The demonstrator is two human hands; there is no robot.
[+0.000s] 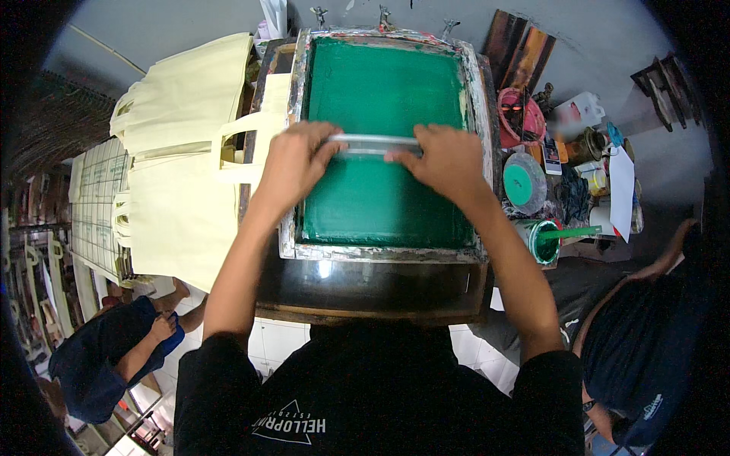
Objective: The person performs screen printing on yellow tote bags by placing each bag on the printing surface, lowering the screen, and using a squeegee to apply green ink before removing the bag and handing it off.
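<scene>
A silver-handled squeegee [374, 144] lies across the green mesh of a screen printing frame [384, 252], above its middle. At the squeegee's left end, my left hand [303, 156] is closed round the handle. My right hand [445, 161] grips the right end, with its thumb along the near side. Green ink [388, 83] coats the mesh, and the blade's edge is blurred. Just left of the frame, a pale cream tote bag [255, 144] reaches under it, its handle loop showing.
Stacks of cream tote bags [190, 99] lie at the left. On the right stand a pink bucket [521, 114], a tub lid with green ink [518, 185] and an ink can [544, 247] with a green stick. People sit at lower left [106, 357] and right [646, 349].
</scene>
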